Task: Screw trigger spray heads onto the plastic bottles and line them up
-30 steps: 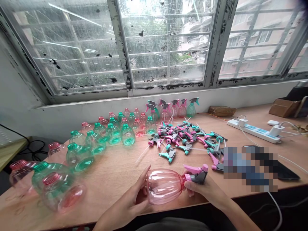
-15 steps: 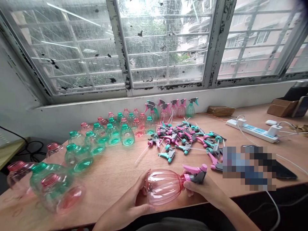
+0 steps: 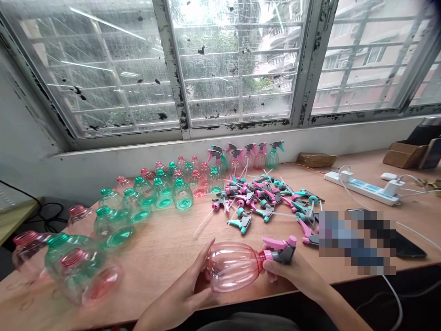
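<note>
A clear pink spray bottle (image 3: pixel 234 267) lies on its side in front of me, its base to the left and its pink and grey spray head (image 3: pixel 280 250) to the right. Around the base curves my left hand (image 3: pixel 188 287), thumb at the near side and fingers at the far side, in a loose hold. My right hand (image 3: pixel 292 271) pinches the pink collar at the bottle's neck between thumb and fingers. Beyond the bottle lies a pile of loose spray heads (image 3: pixel 258 195), pink, teal and grey, with thin white tubes.
Several open green bottles (image 3: pixel 113 225) and pink bottles (image 3: pixel 91 280) stand at the left. Bottles with spray heads (image 3: pixel 260 156) stand along the wall below the window. A white power strip (image 3: pixel 361 186), a phone (image 3: pixel 408 246) and a cardboard box (image 3: pixel 404 154) are at the right.
My left thumb has drawn back a little from the bottle's near side, and the left fingers have straightened slightly. My right hand stays at the collar, and the bottle keeps nearly the same place.
</note>
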`<state>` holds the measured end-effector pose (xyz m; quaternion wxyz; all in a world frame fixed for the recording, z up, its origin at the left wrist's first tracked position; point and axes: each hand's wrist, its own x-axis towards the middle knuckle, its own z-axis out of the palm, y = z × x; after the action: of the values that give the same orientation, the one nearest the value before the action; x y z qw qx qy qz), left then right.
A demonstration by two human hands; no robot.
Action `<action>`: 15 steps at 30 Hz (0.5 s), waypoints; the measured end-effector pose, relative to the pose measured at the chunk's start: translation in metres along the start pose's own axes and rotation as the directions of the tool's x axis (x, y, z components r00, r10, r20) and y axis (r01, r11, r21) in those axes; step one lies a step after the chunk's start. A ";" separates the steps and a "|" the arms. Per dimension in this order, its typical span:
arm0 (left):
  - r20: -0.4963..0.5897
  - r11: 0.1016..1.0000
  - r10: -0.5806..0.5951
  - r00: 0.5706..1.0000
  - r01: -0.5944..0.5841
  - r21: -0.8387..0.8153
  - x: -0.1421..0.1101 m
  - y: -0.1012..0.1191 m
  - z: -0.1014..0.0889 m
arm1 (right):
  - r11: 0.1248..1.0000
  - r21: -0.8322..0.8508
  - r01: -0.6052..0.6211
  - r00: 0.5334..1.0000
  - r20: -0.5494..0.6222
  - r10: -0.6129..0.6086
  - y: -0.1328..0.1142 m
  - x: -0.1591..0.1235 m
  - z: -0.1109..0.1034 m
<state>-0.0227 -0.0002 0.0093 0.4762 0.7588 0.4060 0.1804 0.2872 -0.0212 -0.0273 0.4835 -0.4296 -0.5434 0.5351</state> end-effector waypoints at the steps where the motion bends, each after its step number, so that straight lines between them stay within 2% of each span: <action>1: -0.003 1.000 -0.002 1.000 0.003 0.011 0.000 0.001 0.000 | 1.000 0.003 -0.001 1.000 0.002 0.001 0.000 0.000 0.000; 7: -0.008 1.000 -0.021 1.000 0.021 0.008 -0.001 0.006 -0.001 | 1.000 0.018 -0.006 1.000 -0.004 0.006 0.000 0.000 0.001; 15: 0.011 1.000 0.011 1.000 -0.011 -0.025 0.000 0.004 -0.001 | 1.000 -0.027 -0.002 1.000 -0.008 0.002 -0.001 0.000 0.001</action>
<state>-0.0215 -0.0004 0.0132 0.4871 0.7560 0.3968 0.1838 0.2865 -0.0214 -0.0265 0.4795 -0.4388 -0.5482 0.5263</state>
